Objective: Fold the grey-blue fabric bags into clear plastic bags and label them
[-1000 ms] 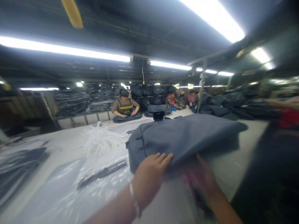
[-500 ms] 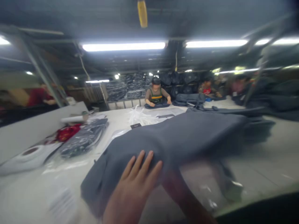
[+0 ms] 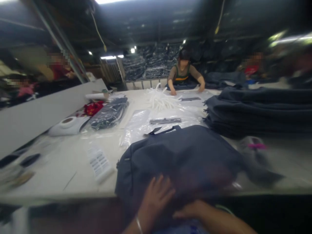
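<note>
A dark blue-grey bag [image 3: 180, 152] lies over the table's near edge, with a short handle [image 3: 177, 127] and a dark tag [image 3: 153, 131] at its far side. My left hand [image 3: 157, 198] rests on its near part, fingers spread and flat. At the bag's near edge is my right hand [image 3: 193, 209], closed on the fabric; the fingers are partly hidden and blurred. Left of the bag, a strip of printed white labels [image 3: 99, 164] lies on the table.
Stacked dark fabric pieces [image 3: 258, 110] stand at the right. Clear plastic bags [image 3: 138, 123] and a pile of white strips [image 3: 162, 99] lie beyond the bag. A wrapped bag [image 3: 110, 112] and a white roll [image 3: 68, 122] are at left. A co-worker [image 3: 184, 71] works across the table.
The bag has come nearer and settled lower; its raised right side has dropped onto the table. My hands have moved down with it, and the view has tilted downward.
</note>
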`<state>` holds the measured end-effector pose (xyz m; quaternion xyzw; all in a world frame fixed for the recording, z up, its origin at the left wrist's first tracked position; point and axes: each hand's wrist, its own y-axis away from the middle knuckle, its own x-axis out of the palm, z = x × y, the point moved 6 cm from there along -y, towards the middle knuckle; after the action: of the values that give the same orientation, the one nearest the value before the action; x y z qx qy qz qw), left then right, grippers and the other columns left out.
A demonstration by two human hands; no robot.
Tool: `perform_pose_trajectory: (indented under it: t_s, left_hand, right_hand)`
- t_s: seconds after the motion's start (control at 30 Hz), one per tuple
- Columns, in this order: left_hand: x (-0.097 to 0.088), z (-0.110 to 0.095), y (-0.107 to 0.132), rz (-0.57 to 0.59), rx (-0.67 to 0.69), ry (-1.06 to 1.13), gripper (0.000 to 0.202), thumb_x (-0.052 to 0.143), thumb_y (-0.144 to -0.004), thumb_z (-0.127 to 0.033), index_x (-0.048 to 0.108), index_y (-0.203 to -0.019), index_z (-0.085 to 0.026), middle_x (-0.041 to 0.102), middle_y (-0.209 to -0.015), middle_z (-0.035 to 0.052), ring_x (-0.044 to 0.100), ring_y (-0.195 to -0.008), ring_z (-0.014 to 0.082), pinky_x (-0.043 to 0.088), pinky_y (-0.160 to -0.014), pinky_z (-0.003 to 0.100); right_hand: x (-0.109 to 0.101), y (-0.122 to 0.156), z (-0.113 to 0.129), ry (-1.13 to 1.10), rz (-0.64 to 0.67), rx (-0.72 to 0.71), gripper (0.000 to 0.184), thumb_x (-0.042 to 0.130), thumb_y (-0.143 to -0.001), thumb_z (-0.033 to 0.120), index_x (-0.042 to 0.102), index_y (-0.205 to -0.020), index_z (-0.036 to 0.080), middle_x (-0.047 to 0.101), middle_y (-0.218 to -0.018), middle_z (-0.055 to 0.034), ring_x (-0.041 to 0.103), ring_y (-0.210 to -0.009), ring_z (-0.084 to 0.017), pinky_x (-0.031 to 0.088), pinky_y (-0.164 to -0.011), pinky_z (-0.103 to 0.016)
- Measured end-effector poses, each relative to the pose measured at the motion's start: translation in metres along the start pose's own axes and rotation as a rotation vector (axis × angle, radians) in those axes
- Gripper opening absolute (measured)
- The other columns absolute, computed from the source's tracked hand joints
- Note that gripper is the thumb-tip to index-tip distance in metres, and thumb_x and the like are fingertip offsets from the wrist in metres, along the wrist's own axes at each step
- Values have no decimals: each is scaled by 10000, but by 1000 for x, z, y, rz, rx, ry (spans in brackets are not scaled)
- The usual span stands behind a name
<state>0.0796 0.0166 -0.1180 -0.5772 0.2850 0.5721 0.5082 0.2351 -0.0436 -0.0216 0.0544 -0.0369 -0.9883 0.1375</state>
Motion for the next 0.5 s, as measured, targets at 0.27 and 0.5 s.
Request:
perform_pose_trajectory:
  t_s: [0.27, 0.5]
  left_hand:
    - [1, -7, 2, -25, -77, 180, 573, 518, -853, -93, 494, -1389, -294, 509, -1447, 23, 403, -1383, 264, 346, -1132, 533]
    - [-55, 107, -8, -28, -692, 701, 347, 442, -934, -383, 693, -1131, -248, 759, -995, 55, 720, -877, 196, 573, -812, 304]
  right_hand:
    - [-14, -181, 17, 147, 134, -300, 360, 515, -925, 438, 704, -1054, 159, 732, -788, -41, 656, -626, -137, 504, -616, -231]
    - [3, -235, -75, 425, -83, -410, 237, 517, -922, 314, 726, -894, 207, 714, -729, -7, 642, -682, -138, 440, -682, -225]
